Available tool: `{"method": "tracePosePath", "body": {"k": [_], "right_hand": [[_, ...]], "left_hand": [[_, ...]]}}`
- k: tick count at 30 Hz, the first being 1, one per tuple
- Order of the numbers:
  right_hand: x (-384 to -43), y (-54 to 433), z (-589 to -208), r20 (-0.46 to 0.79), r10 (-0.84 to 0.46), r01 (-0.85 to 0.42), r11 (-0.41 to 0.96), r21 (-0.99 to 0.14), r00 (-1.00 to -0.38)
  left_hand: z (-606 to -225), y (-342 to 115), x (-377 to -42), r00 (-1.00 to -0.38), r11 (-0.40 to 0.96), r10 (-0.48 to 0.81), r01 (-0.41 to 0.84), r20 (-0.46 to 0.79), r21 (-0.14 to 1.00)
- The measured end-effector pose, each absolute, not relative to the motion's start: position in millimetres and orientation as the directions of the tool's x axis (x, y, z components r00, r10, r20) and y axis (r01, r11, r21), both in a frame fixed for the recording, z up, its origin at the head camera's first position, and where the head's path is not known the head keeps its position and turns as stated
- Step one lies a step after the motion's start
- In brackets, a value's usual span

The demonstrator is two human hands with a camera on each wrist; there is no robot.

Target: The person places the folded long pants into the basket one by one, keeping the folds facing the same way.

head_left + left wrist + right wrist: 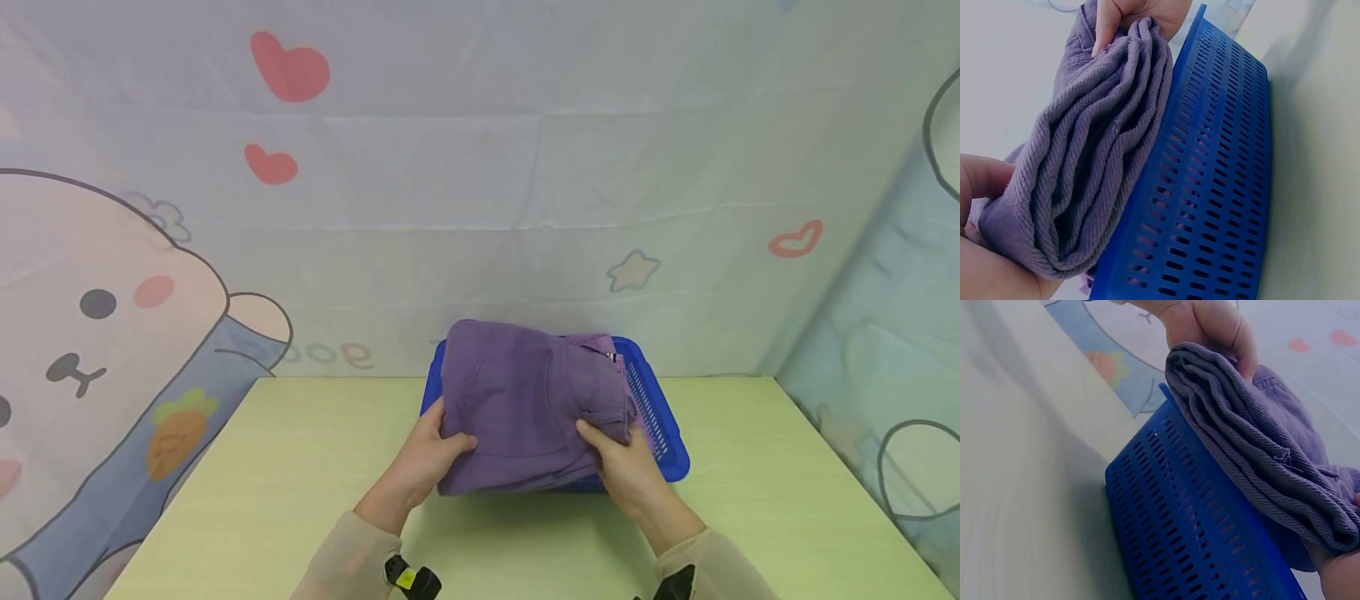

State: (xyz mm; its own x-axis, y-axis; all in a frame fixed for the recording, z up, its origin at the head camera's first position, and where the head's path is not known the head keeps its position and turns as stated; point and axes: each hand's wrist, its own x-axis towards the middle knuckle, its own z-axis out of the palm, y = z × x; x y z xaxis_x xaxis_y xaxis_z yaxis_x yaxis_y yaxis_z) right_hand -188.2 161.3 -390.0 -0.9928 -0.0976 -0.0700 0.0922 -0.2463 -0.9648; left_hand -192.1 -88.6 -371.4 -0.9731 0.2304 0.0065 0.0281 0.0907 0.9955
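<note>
Purple folded trousers [517,400], with a stitched pocket seam and several stacked twill layers, are held over a blue perforated basket [672,437]. My left hand [423,458] grips their left end, its thumb on top and the other fingers beneath. At the right end my right hand [633,479] pinches the bundle the same way, thumb uppermost. Both wrist views show the layered front edge of the trousers [1094,150] just above the basket's near rim. Lighter purple cloth [600,342] shows inside the basket behind the bundle, which hides most of it.
The basket stands on a pale yellow-green table [322,450], near its back edge. Behind the table hangs a printed cloth backdrop [465,192] with hearts and a cartoon bear. Bare tabletop lies left and right of the basket.
</note>
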Motion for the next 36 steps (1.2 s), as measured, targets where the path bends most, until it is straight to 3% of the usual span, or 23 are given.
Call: {"method": "tracePosePath", "body": {"k": [12, 36], "right_hand": [[-189.3, 161.9, -388.3, -0.058, -0.063, 0.074, -0.308, -0.948, -0.996], [-191.7, 159.4, -387.1, -0.057, 0.016, 0.049, -0.316, -0.947, -0.998]], "left_hand": [[-372.1, -84.9, -199.1, -0.978, 0.200, 0.200, 0.096, 0.055, 0.975], [-375.8, -75.1, -212.5, -0.993, 0.294, 0.087, 0.105, 0.083, 0.950]]}}
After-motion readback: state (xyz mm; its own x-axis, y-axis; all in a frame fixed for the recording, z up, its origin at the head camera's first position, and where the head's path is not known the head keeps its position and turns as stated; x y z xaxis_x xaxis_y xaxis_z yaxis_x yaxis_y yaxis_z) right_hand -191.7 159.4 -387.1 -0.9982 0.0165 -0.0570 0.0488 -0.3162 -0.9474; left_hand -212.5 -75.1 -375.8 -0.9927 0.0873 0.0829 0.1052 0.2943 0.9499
